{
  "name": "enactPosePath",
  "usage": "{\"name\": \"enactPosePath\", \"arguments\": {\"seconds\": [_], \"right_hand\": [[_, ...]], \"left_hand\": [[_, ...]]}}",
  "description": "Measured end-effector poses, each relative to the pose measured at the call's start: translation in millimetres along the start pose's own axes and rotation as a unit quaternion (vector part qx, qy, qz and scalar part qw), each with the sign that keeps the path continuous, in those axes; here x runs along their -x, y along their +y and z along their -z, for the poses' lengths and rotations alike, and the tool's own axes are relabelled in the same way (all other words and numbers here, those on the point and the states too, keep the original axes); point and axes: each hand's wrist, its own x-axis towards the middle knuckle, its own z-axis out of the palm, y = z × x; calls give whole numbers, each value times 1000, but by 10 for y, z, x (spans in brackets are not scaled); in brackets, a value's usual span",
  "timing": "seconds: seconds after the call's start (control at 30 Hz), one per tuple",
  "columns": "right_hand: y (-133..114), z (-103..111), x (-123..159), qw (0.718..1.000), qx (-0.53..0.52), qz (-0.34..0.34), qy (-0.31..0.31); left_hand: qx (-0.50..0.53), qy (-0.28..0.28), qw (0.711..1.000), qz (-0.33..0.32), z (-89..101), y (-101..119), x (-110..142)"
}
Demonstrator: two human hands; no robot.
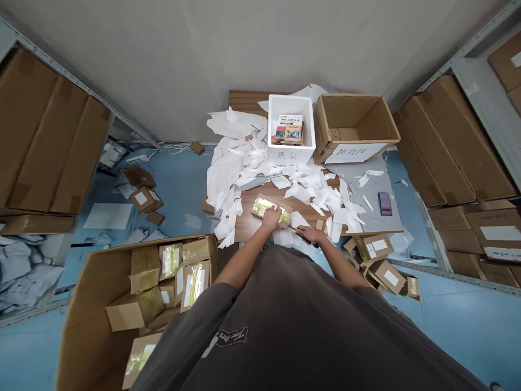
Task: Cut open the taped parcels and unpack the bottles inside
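A small cardboard box (260,205) wrapped in shiny yellowish tape lies on the wooden table near its front edge. Over its front side my left hand (272,217) is closed, holding it against the tabletop. My right hand (311,234) grips a utility knife (299,232) with a yellow and black handle. The knife's front end points at the right end of the box; whether the blade touches it is too small to tell. Torn white paper (309,190) lies behind and around the box.
At the table's back stand a white bin (291,157) with books and a cardboard carton (358,155). A large carton (97,260) of taped parcels is at my left. Discarded boxes (382,266) lie on the right floor. Shelves with cartons (456,141) flank both sides.
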Motion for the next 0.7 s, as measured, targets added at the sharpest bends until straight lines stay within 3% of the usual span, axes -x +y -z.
{"name": "enactPosePath", "arguments": {"seconds": [0.17,0.33,0.5,0.7], "right_hand": [[96,-19,91,994,1,3,106],[94,-52,88,993,23,8,116],[3,-81,41,980,134,39,140],[-170,-299,-133,941,271,42,196]], "left_hand": [[17,28,999,33,86,-190,-76],[18,16,998,50,95,-402,-212],[-3,59,998,31,-2,-423,-210],[-14,111,994,12,-183,-443,-95]]}}
